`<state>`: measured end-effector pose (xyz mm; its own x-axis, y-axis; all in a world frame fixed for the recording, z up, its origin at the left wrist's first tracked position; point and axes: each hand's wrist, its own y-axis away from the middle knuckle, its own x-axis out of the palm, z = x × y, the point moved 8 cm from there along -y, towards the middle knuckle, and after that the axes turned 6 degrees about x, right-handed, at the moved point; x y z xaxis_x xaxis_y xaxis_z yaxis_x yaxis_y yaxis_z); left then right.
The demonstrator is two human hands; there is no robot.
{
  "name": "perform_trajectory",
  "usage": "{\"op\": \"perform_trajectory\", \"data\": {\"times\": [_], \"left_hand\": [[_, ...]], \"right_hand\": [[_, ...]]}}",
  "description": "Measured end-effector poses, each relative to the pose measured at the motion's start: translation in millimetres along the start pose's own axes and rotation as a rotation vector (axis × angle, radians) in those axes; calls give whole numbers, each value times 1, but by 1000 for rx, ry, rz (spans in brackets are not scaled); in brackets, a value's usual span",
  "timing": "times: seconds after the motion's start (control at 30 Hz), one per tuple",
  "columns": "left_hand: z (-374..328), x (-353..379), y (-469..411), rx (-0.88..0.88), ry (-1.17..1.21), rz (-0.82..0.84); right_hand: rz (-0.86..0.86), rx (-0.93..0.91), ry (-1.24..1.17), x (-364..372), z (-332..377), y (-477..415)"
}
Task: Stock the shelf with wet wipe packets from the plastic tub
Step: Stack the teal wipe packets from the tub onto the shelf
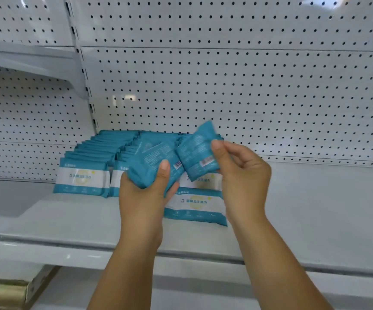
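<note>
Just above the shelf (69, 220), the right hand (246, 175) pinches one packet (195, 151) in its fingers, long axis tilted upward, directly over the short third row (195, 204); the left hand (143, 198) grips the spare stack (149, 162) beside it.

The teal-and-white wet wipe packets (81, 177) in rows are soft plastic film with a faint satin sheen, and the left teal packet (149, 159) in the left grip (145, 193) and the right teal packet (194, 153) in the right grip (243, 175) crease where they are held. The white shelf (69, 224) looks like smooth painted metal, semi-glossy along its folded front lip, as does the white perforated back panel (248, 86), which carries pale reflections. A gold strip (2, 291) at lower left is glossy like foil.
</note>
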<state>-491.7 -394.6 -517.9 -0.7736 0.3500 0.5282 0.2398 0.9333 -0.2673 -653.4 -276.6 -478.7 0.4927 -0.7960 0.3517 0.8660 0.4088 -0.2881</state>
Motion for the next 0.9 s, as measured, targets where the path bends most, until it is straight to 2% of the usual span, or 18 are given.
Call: {"op": "perform_trajectory", "data": {"times": [0.1, 0.2, 0.4, 0.5, 0.63, 0.73, 0.8, 0.9], "left_hand": [[0, 8, 3, -9, -21, 50], [0, 14, 3, -43, 5, 55], [-2, 6, -2, -97, 30, 39], [1, -3, -6, -106, 76, -4], [-1, -8, -12, -113, 134, 6], [-1, -8, -12, -120, 183, 3], [1, -6, -11, -132, 196, 12], [2, -5, -11, -141, 200, 12]], "right_hand": [[159, 3, 84, 27, -8, 17], [237, 2, 128, 40, -13, 23], [357, 149, 43, 53, -19, 26], [276, 125, 5, 43, -14, 19], [117, 15, 243, 23, -11, 3], [138, 126, 330, 21, -27, 2], [188, 213, 314, 25, -37, 5], [206, 234, 235, 27, -39, 5]]}}
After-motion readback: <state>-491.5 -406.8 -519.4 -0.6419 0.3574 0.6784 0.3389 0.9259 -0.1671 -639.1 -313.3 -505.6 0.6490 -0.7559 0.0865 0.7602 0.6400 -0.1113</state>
